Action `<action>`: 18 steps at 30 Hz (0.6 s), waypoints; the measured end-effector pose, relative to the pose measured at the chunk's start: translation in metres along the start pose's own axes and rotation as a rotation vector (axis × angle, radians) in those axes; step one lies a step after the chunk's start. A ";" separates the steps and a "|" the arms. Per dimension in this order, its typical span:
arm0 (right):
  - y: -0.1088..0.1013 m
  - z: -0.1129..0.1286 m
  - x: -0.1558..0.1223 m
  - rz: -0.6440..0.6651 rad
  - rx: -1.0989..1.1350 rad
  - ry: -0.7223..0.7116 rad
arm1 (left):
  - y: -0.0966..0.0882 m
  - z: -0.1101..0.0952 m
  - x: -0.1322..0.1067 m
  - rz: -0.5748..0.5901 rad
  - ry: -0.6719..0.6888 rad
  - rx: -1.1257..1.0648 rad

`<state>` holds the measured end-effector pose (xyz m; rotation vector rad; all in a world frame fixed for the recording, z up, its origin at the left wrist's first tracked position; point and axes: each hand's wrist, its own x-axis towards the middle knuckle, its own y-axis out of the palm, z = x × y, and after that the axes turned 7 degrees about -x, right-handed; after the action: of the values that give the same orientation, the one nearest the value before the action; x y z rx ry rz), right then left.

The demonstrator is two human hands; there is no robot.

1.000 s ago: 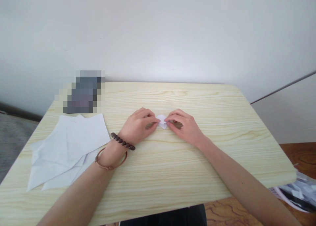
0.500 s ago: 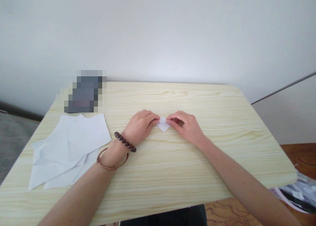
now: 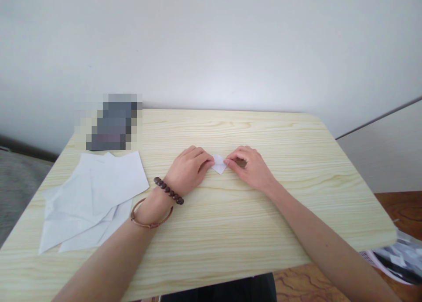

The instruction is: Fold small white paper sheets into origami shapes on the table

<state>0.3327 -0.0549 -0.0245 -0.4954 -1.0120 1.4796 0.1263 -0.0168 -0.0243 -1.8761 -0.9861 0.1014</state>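
Observation:
A small folded piece of white paper (image 3: 219, 165) is at the middle of the table, its lower corner pointing towards me. My left hand (image 3: 191, 166) pinches its left corner between thumb and fingers. At the opposite corner, my right hand (image 3: 249, 166) pinches the paper in the same way. The fingertips cover both side corners, so the folds there are hidden. A dark bead bracelet (image 3: 169, 190) and a thin brown bangle (image 3: 152, 225) circle my left wrist.
Several loose white sheets (image 3: 99, 192) overlap on the left of the wood-grain table (image 3: 231, 231). Behind them lies a dark, pixelated flat object (image 3: 114, 126). A pale wall (image 3: 231, 47) rises along the back edge. Beyond the right edge is a plastic bag (image 3: 404, 253), low down.
The folded paper has shifted slightly right and away from me, and its shape between my fingertips looks a little different. My right fingertips have moved slightly right. Both hands keep their pinch.

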 end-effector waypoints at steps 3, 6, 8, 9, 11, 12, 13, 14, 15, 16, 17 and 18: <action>0.003 0.001 0.000 -0.008 -0.039 0.013 | 0.000 -0.001 0.001 0.009 -0.024 0.017; 0.005 0.001 -0.001 -0.017 -0.099 -0.002 | 0.001 -0.003 0.001 -0.002 -0.028 0.037; 0.006 0.002 -0.002 -0.020 -0.131 -0.018 | 0.001 -0.004 0.001 -0.015 -0.017 0.045; 0.005 0.002 -0.002 -0.018 -0.142 -0.026 | 0.002 -0.005 0.001 -0.022 -0.011 0.044; 0.004 0.002 -0.002 -0.005 -0.151 -0.041 | 0.001 -0.005 0.001 -0.028 0.002 0.031; 0.004 0.002 -0.002 0.002 -0.154 -0.045 | 0.001 -0.005 0.001 -0.026 0.009 0.021; 0.003 0.002 -0.002 0.011 -0.154 -0.051 | 0.001 -0.005 0.002 -0.021 0.014 0.009; 0.003 0.002 -0.002 0.021 -0.153 -0.058 | 0.001 -0.004 0.002 -0.015 0.019 -0.003; 0.002 0.001 -0.002 0.030 -0.152 -0.066 | 0.001 -0.004 0.002 -0.010 0.023 -0.014; 0.002 0.001 -0.002 0.038 -0.152 -0.074 | 0.001 -0.004 0.002 -0.010 0.023 -0.023; 0.002 0.001 -0.002 0.044 -0.153 -0.082 | 0.001 -0.003 0.002 -0.013 0.020 -0.030; 0.002 0.001 -0.002 0.050 -0.155 -0.090 | 0.002 -0.003 0.002 -0.019 0.015 -0.035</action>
<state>0.3313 -0.0575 -0.0259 -0.5716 -1.1993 1.4852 0.1302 -0.0178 -0.0233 -1.8963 -1.0007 0.0589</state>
